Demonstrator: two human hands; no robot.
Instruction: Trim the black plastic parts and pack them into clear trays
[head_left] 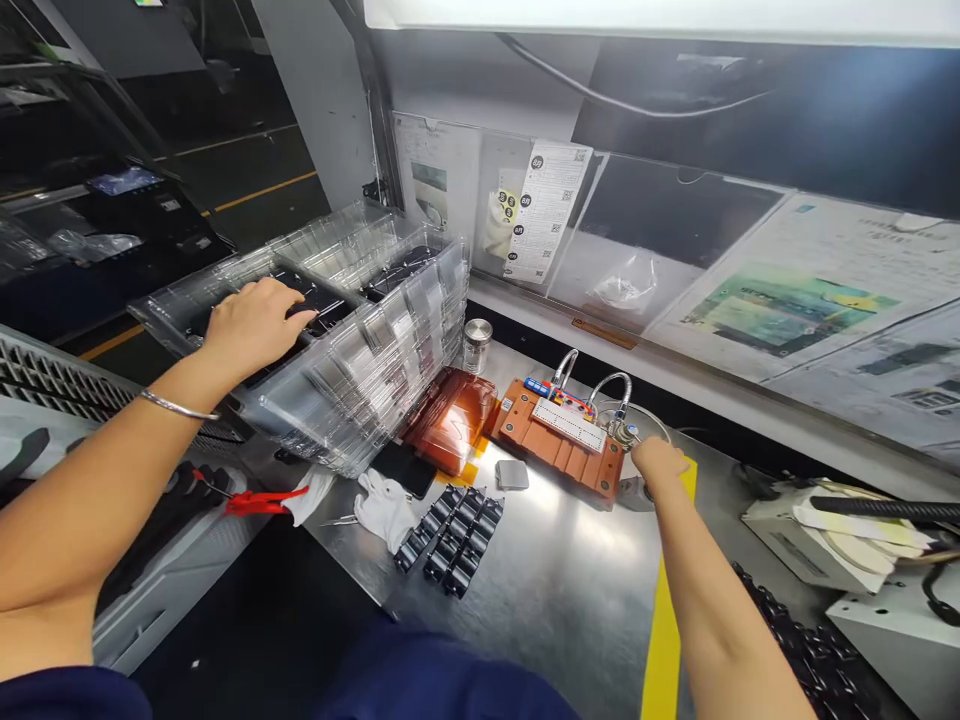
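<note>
My left hand reaches into a compartment at the top of a tall stack of clear plastic trays. Its fingers curl down around a black plastic part, and the fingertips are partly hidden. At the right end of a brown block fixture, my right hand is closed next to a metal valve fitting; what its fingers hold is hidden. A white perforated strip lies across the fixture, with braided hoses behind it. Rows of black moulded parts lie on the metal bench.
Near the trays are a lidded glass jar, amber film, a white glove and red-handled pliers. A small grey block lies before the fixture. Yellow tape, a pale machine and more black parts are right.
</note>
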